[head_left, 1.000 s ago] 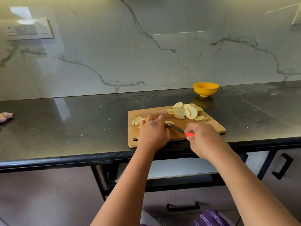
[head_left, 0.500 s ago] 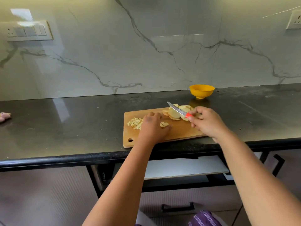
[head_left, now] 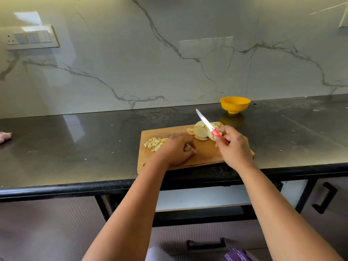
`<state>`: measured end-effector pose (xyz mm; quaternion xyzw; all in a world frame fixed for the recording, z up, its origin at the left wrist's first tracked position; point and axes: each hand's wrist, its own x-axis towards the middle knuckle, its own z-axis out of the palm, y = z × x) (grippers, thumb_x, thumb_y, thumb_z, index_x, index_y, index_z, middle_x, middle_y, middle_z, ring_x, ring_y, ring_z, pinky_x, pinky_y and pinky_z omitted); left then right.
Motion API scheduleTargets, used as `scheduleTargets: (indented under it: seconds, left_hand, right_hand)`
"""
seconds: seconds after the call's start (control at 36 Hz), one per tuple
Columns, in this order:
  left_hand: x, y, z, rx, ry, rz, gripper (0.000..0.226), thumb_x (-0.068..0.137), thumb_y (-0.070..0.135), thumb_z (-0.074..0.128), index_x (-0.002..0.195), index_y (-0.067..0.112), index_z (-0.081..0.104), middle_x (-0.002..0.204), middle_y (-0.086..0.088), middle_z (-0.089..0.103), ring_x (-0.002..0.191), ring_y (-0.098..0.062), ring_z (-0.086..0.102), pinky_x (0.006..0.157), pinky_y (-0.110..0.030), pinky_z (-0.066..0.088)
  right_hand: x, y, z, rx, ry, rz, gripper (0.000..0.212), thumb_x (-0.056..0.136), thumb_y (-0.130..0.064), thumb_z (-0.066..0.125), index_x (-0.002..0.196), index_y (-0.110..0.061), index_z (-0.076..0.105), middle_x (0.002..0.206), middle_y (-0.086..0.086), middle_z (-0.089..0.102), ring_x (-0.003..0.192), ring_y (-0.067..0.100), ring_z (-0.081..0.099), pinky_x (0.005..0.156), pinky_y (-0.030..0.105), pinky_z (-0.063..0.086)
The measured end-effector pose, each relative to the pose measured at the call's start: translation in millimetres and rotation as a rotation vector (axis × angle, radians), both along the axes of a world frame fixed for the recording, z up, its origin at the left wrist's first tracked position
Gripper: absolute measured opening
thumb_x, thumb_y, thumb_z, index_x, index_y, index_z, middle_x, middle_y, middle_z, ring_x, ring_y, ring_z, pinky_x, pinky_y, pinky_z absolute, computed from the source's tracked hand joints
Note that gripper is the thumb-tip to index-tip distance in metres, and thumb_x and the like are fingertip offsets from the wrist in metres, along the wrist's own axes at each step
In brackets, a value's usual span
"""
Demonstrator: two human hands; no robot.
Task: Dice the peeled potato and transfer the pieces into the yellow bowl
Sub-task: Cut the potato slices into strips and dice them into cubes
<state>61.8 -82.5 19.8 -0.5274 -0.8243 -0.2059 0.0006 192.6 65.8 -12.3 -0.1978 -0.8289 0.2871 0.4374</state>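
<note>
Rectangular wooden cutting board [head_left: 205, 154] sits at the front edge of the dark polished stone counter [head_left: 75, 144], close to the body, likely so both hands work without reaching. Small pile of pale diced potato cubes [head_left: 154, 144] lies at the board's left end, kept apart from the stack of round, uncut potato slices [head_left: 201, 132] at its far right. Small round yellow plastic bowl [head_left: 235, 104] stands on the counter behind the board, near the slices; nothing visible in it from this angle.

Left hand [head_left: 178, 150]: palm down on the board, fingers curled round a small potato piece [head_left: 188, 147], pinning it.

Right hand [head_left: 233, 146]: fist wrapped round the red handle of a short steel-bladed knife [head_left: 207, 123], blade lifted off the board, tip angled up and away over the slices. Judged between cuts.
</note>
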Motion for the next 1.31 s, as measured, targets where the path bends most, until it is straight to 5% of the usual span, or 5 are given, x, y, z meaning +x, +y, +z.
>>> scheduleTargets:
  seconds: [0.19,0.64,0.94,1.11,1.31]
  left_hand:
    - [10,-11,-4,0.121,-0.006,0.08,0.042,0.094,0.036,0.064,0.134,0.025,0.06,0.135,0.004,0.061,0.119,-0.015,0.057,0.101,-0.027,0.044]
    - [14,9,-4,0.095,-0.085,0.164,0.024,0.096,0.023,0.063,0.118,0.018,0.072,0.121,-0.001,0.069,0.109,-0.016,0.061,0.092,-0.022,0.043]
    - [0,-2,0,0.142,-0.156,0.083,0.044,0.08,0.04,0.079,0.12,0.026,0.07,0.121,0.006,0.068,0.108,-0.012,0.061,0.098,-0.031,0.05]
    - [15,-14,-12,0.158,0.045,0.165,0.034,0.096,0.015,0.054,0.127,0.019,0.067,0.116,-0.002,0.071,0.076,-0.007,0.059,0.071,-0.009,0.037]
    - [19,-14,-18,0.08,0.069,0.09,0.041,0.095,0.015,0.045,0.132,0.02,0.063,0.136,0.002,0.061,0.121,-0.017,0.057,0.102,-0.029,0.046]
  right_hand:
    - [1,-1,1,0.013,-0.005,-0.002,0.018,0.095,-0.025,0.061,0.11,-0.017,0.063,0.079,-0.001,0.069,0.071,0.007,0.06,0.054,0.016,0.043]
    - [2,-3,1,0.024,-0.007,-0.008,0.015,0.095,-0.027,0.061,0.107,-0.019,0.063,0.073,-0.001,0.068,0.07,0.021,0.063,0.06,0.041,0.055]
    - [6,-13,12,-0.085,-0.104,-0.032,0.015,0.095,-0.029,0.061,0.108,-0.023,0.064,0.079,-0.004,0.069,0.07,0.009,0.061,0.052,0.021,0.045]
    - [27,-39,22,-0.024,-0.271,-0.068,0.008,0.096,-0.025,0.059,0.103,-0.024,0.064,0.082,-0.003,0.062,0.067,0.009,0.057,0.047,0.02,0.041]
    - [32,-66,2,0.058,-0.329,-0.091,0.008,0.096,-0.017,0.057,0.1,-0.02,0.063,0.077,-0.008,0.057,0.065,0.006,0.054,0.049,0.013,0.037]
